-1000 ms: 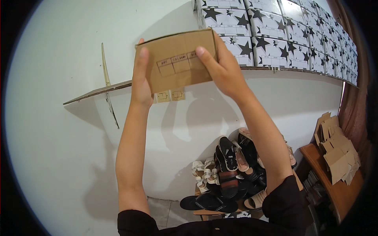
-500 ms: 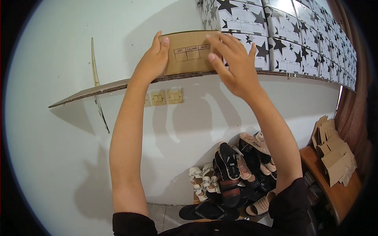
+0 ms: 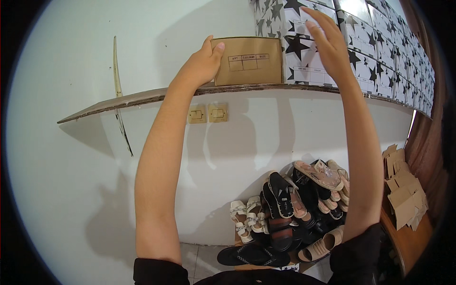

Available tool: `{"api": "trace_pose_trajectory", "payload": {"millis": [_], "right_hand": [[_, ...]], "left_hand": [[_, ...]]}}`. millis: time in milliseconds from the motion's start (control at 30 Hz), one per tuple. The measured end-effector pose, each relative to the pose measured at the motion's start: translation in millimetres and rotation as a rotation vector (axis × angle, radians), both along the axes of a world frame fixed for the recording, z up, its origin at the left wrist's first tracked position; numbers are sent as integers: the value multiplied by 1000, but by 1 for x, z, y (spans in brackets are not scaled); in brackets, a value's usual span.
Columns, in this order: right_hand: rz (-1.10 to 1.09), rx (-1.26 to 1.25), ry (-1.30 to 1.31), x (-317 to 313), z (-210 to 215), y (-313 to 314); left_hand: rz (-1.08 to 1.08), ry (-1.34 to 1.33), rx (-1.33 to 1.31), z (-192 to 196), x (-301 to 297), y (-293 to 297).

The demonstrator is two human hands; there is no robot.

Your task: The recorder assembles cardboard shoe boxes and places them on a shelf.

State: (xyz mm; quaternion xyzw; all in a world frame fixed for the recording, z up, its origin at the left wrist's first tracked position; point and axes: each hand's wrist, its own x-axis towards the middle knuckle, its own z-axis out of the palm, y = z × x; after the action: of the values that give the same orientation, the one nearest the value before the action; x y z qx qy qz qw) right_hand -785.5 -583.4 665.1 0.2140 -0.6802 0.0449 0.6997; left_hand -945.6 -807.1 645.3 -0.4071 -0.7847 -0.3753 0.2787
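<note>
A brown cardboard box (image 3: 247, 67) with a small hand-drawn table on its front sits on the wall shelf (image 3: 137, 99). My left hand (image 3: 203, 64) grips its left end, the thumb over the front edge and the other fingers mostly hidden along the side. The box's right end touches or nearly touches a stack of white boxes with black stars (image 3: 297, 73). My right hand (image 3: 330, 45) is raised in front of that stack, its fingers stretched out and apart from the brown box. Whether its fingertips touch a star box I cannot tell.
Light switches (image 3: 218, 113) are on the wall beneath the shelf. Below lies a pile of sandals and shoes (image 3: 280, 199). Flattened cardboard pieces (image 3: 406, 197) lie on a wooden surface (image 3: 412, 237) at the right, near a brown curtain (image 3: 427, 137).
The brown box has shifted right, up against the star boxes, with my left hand on it. My right hand has left its right side and moved up and right.
</note>
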Motion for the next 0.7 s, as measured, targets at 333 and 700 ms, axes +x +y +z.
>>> {"api": "trace_pose_trajectory", "payload": {"millis": [333,700], "right_hand": [[-14,-265,52,73,-213,-51],[-612,-777,-120,186,-387,-5]], "left_hand": [[-167,517,522,-55,68,-26],[-719,-170,514,-377,135,30]]}}
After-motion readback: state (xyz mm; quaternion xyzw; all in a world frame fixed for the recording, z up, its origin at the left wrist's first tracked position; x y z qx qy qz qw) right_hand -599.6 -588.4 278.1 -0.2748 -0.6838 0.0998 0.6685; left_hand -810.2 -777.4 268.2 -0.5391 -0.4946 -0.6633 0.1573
